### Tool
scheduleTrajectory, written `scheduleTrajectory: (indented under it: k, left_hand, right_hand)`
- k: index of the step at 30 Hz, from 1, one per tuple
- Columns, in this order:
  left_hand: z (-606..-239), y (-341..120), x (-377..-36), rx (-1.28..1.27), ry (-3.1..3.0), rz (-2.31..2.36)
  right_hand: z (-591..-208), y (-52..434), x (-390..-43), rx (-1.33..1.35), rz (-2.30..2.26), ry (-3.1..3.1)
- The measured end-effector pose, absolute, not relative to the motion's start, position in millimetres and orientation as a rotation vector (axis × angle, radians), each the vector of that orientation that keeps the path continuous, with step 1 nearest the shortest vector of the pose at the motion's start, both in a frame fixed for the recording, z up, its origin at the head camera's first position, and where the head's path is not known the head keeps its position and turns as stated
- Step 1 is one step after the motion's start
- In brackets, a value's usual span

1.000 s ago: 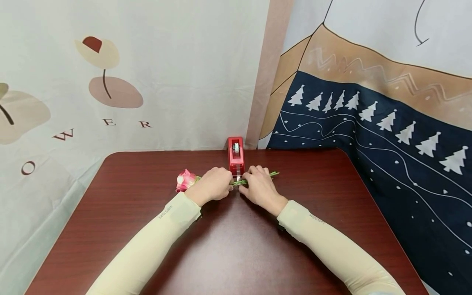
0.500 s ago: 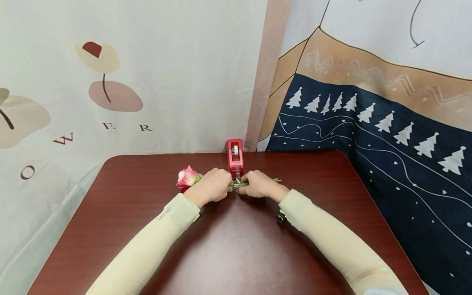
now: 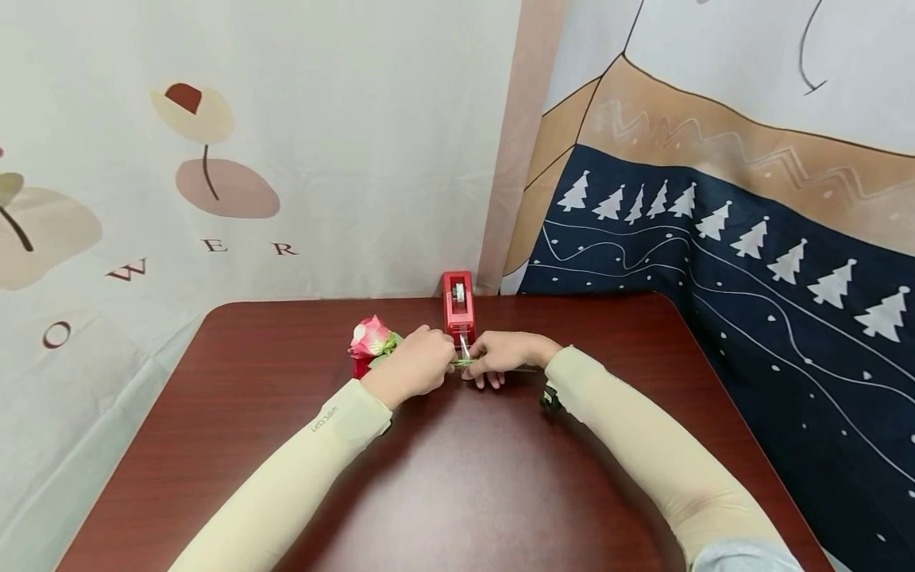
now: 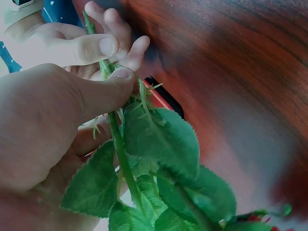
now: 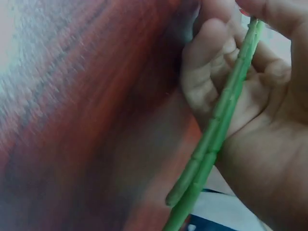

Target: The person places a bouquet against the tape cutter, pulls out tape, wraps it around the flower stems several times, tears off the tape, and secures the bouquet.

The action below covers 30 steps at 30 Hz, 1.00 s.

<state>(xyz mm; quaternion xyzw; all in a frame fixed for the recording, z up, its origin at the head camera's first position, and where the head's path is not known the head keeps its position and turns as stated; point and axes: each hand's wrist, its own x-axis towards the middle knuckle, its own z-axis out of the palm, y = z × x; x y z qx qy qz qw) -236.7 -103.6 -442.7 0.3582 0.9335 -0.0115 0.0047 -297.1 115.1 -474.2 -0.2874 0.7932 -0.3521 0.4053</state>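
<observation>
In the head view my left hand holds a small bunch of roses low over the table. A pink-and-white rose and a red rose stick out to its left. The left wrist view has its thumb pressed on the green stems above serrated leaves. Farther along the same stems, my right hand pinches them with the thumb, its other fingers hanging below. A clear tape strip runs from the red tape dispenser down to the stems between the hands.
The dark red-brown table has its far edge just behind the dispenser. A pale curtain and a navy tree-print cloth hang behind and to the right.
My right hand has gone from lying over the stems to pinching them, its wrist rolling so the fingers dip underneath. The flower heads have shifted slightly; the left hand keeps its grip.
</observation>
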Motion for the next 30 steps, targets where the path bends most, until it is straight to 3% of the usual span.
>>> scheduleTrajectory:
  k: [19,30]
  left_hand:
    - [-442.2,-102.0,-233.5,1.122,2.926,0.006]
    - [-443.7,-105.9,-233.4,1.133,2.915,0.053]
  right_hand:
    - [-484.9,125.2,-296.5,-0.622,-1.078,1.931]
    - [-488.2,120.1,-270.0,-0.885,-0.947,2.433]
